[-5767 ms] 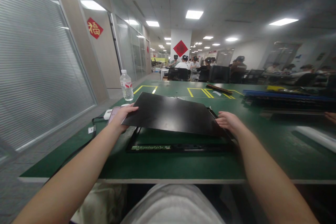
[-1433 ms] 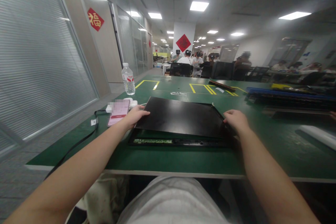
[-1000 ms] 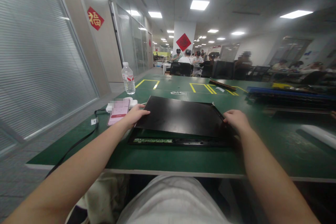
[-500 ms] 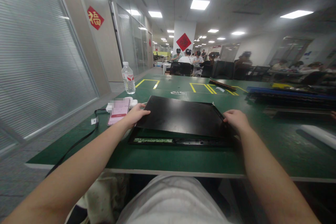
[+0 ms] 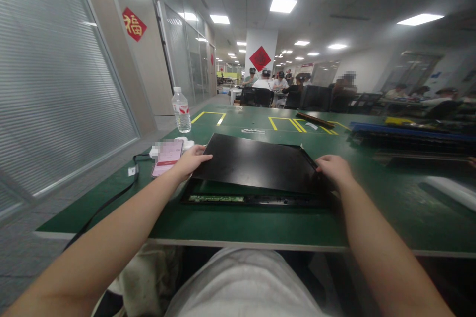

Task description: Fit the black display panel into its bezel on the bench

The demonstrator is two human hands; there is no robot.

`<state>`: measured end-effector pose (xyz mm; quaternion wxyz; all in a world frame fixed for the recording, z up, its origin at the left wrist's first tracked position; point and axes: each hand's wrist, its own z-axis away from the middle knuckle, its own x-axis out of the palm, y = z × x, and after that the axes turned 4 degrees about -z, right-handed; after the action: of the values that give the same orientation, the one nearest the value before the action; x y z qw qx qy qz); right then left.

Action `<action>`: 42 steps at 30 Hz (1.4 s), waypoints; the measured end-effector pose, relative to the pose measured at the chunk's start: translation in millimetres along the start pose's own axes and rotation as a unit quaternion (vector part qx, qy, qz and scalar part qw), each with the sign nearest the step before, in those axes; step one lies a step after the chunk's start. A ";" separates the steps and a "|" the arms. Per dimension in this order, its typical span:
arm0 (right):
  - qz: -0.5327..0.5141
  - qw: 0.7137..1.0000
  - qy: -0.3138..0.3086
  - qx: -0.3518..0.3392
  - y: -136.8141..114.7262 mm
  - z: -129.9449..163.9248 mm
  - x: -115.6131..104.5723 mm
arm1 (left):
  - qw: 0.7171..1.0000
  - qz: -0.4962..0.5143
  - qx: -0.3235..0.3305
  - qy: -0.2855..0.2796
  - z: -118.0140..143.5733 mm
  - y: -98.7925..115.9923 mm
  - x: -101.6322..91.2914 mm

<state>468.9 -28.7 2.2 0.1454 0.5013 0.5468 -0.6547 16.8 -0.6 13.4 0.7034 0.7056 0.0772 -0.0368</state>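
Note:
A flat black panel (image 5: 258,163) lies slightly raised over a black frame (image 5: 256,200) on the green table (image 5: 238,225). The frame's near rail shows a green circuit strip. My left hand (image 5: 189,160) grips the panel's left edge, fingers over the top. My right hand (image 5: 335,168) holds the panel's right edge near the front corner. The panel's near edge sits a little above the frame.
A pink-screened phone (image 5: 167,156) and a white charger with a black cable (image 5: 111,200) lie left of the panel. A water bottle (image 5: 181,110) stands behind them. Dark trays (image 5: 409,137) are stacked at the right. Several seated people (image 5: 267,86) work at far tables.
The panel was tilted up high 5.8 s ago; now it lies lower, close over the frame. In the last second my hands and the panel have barely moved.

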 end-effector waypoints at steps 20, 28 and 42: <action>-0.007 1.000 0.011 -0.007 3.3 -1.6 1.9 | 0.969 -0.233 0.081 -0.003 -10.1 -12.7 -11.1; -0.006 1.000 0.012 0.000 -2.3 3.5 -0.3 | 0.942 -0.307 0.136 -0.004 -18.4 -17.9 -12.7; -0.042 0.999 0.005 0.010 0.7 -2.0 2.2 | 0.937 -0.316 0.152 0.001 -19.4 -11.8 -15.3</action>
<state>469.4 -26.4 0.3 0.1101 0.4822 0.5618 -0.6632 -1.3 17.8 4.3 0.5398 0.7434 0.2904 -0.2675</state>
